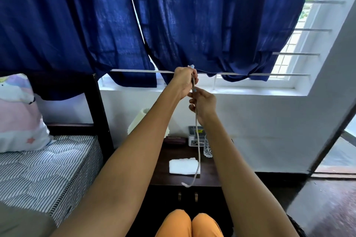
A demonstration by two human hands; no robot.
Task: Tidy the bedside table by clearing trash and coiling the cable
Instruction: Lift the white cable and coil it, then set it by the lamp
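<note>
A pale braided cable (pixel 197 146) hangs down from my raised hands to just past the front edge of the dark bedside table (pixel 209 177), where its free end curls. My left hand (pixel 184 80) is closed on the cable's upper part, high in front of the window sill. Just below it, my right hand (pixel 203 105) pinches the same cable. A folded white cloth or tissue (pixel 183 166) lies on the tabletop.
On the table's back stand a small lamp with a pleated shade (pixel 141 121), a dark case (pixel 176 140), a white digital clock (pixel 195 135) and a clear glass (pixel 207 147). A striped bed (pixel 48 169) with a pillow lies left. Blue curtains (pixel 134 25) hang above.
</note>
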